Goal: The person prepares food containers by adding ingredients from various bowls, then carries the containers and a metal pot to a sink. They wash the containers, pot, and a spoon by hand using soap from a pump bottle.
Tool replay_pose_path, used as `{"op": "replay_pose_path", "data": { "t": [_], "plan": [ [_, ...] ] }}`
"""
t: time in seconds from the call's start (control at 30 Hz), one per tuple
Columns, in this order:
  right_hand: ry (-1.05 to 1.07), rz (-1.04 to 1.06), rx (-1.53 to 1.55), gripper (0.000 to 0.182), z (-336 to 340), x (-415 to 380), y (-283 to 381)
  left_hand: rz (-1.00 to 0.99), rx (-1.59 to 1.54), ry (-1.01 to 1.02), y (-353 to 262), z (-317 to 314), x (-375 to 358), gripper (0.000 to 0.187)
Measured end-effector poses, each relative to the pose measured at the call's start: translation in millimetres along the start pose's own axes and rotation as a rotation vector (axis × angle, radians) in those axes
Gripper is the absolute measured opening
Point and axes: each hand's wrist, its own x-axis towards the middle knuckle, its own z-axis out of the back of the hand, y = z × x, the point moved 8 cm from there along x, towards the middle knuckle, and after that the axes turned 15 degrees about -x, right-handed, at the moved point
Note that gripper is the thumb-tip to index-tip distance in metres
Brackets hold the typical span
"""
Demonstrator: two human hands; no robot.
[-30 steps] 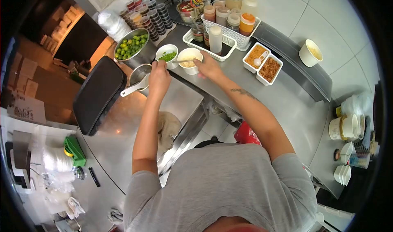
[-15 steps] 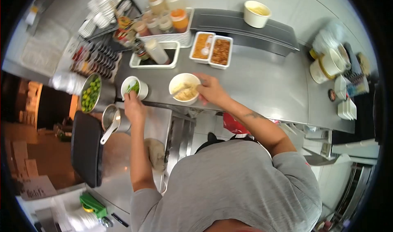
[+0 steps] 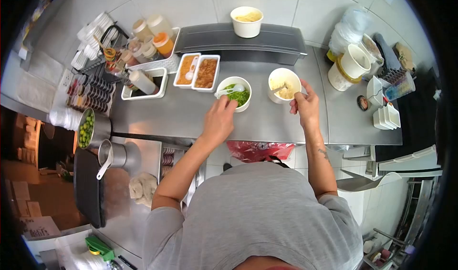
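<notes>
Chopped green herbs with a white spoon fill a round white tub (image 3: pixel 221 86) on the steel counter. At its near rim, my left hand (image 3: pixel 220 119) has its fingers closed on the edge. To the right stands a second white tub (image 3: pixel 273 97), containing a pale yellow crumbly food (image 3: pixel 289 92) and a spoon. My right hand (image 3: pixel 307 108) grips this tub at its right rim, fingers partly hidden. Left of the herbs, two rectangular white containers (image 3: pixel 195 88) sit side by side, one with orange powder and one with reddish-brown flakes.
A third white tub (image 3: pixel 247 30) sits on a raised dark shelf (image 3: pixel 200 36) at the back. Squeeze bottles fill a white basket (image 3: pixel 174 62) at left, near a pot of green limes (image 3: pixel 101 127). Stacked tubs (image 3: pixel 343 74) and small white dishes (image 3: pixel 386 117) stand at right.
Both tubs have moved right along the counter with my hands, the herb tub now right of the rectangular containers. The head view has shifted to the right.
</notes>
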Motion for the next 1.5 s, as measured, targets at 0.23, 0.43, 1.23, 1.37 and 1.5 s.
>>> {"op": "replay_pose_path", "data": {
  "t": [0.23, 0.43, 1.23, 1.37, 1.5],
  "plan": [
    [0.098, -0.042, 0.019, 0.051, 47.0, 20.3, -13.8, -0.023, 0.065, -0.075, -26.3, -44.9, 48.8, 0.022],
    [0.248, -0.005, 0.077, 0.049, 36.5, 46.9, 24.0, 0.010, 0.167, -0.175, -29.5, -13.3, 70.8, 0.027],
    [-0.063, 0.041, 0.047, 0.048, -1.2, 150.6, 77.5, -0.008, 0.203, -0.317, 117.2, 92.4, 211.2, 0.029],
    [-0.079, 0.012, 0.049, 0.050, 1.6, 146.0, 65.0, -0.078, -0.027, -0.199, 70.0, 51.4, 233.3, 0.030],
    [-0.009, -0.012, 0.059, 0.049, -10.7, 131.3, 70.6, 0.029, -0.249, -0.141, 81.8, 1.8, 262.5, 0.027]
  ]
}}
